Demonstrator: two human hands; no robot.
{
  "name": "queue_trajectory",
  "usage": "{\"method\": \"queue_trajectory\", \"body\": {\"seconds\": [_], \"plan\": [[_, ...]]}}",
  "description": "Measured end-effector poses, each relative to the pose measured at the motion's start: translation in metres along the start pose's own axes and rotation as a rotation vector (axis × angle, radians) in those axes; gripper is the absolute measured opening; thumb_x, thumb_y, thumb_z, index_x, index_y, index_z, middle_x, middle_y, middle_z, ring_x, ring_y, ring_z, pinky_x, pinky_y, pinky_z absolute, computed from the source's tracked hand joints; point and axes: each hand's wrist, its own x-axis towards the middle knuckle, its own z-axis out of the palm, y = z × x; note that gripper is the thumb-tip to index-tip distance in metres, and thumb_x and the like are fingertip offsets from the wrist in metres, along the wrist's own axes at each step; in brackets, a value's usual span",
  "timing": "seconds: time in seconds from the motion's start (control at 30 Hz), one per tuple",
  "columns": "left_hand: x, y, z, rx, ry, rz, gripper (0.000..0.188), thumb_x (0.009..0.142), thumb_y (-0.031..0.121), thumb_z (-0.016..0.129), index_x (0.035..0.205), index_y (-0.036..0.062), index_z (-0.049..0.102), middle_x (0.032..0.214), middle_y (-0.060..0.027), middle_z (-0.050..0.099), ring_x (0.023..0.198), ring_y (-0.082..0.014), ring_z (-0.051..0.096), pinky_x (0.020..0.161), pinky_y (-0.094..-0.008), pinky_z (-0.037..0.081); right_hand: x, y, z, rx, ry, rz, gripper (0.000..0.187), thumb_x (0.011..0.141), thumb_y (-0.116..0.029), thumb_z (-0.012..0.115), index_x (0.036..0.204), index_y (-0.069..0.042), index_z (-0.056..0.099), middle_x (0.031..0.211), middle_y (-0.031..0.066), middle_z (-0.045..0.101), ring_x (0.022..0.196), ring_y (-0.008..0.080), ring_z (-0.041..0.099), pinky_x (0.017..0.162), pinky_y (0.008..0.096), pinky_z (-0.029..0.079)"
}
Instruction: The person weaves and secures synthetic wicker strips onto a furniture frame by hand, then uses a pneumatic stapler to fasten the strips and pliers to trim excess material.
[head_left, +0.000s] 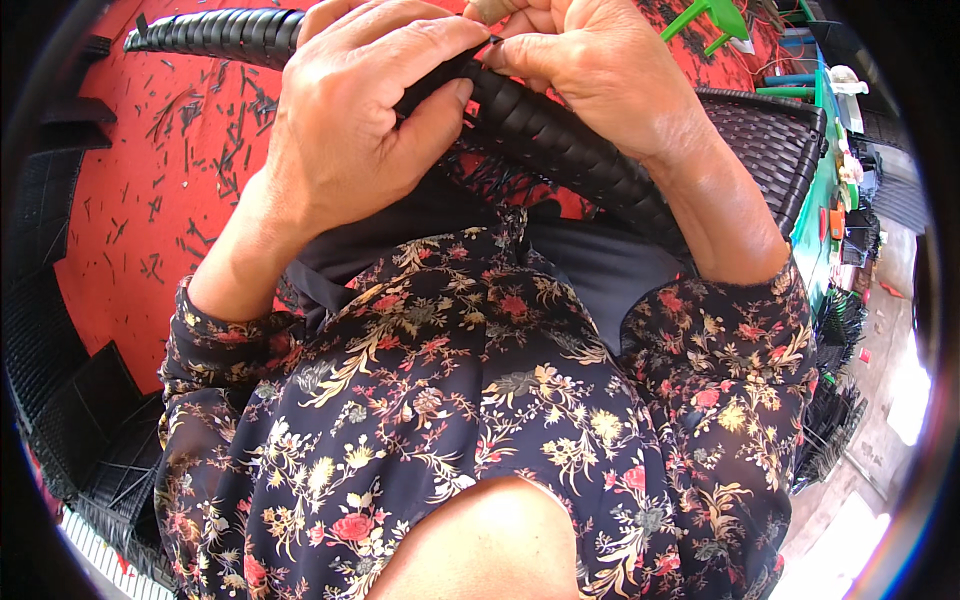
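A curved rail (pixel 570 145) wrapped in flat black woven strips crosses the top of the head view, its far part (pixel 215 35) reaching to the upper left. My left hand (pixel 365 115) is closed over the rail, thumb below and fingers on top. Close beside it, my right hand (pixel 600 80) pinches at a thin black strip (pixel 494 40) on the rail, thumb and finger nearly touching the left fingertips. One right finger seems to have a tan wrap (pixel 488 10). My hands partly hide the weave between them, and some fingertips are cut off by the upper edge.
A dark woven panel (pixel 770 140) adjoins the rail at right. Black strip scraps (pixel 225 140) litter the red floor covering (pixel 110 220). Black woven pieces (pixel 85 400) stand along the left. A green stool (pixel 712 20) is at the upper right; black strip bundles (pixel 835 430) lie lower right.
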Motion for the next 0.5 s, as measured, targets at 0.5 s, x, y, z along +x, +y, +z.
{"method": "queue_trajectory", "body": {"seconds": [0.5], "plan": [[0.013,-0.003,0.014,-0.085,0.096,0.070,0.041,0.060,0.008,0.073,0.100,0.0038,0.065,0.090,-0.0078,0.064,0.083,-0.0237,0.060,0.081,-0.0369,0.041,-0.018,-0.024,0.002,-0.519,0.246,-0.141,0.010,0.075,0.002,0.055,0.083,0.003,0.060,0.068,0.0048,0.061,0.062,0.0082,0.056,0.057,0.0238,0.045]]}}
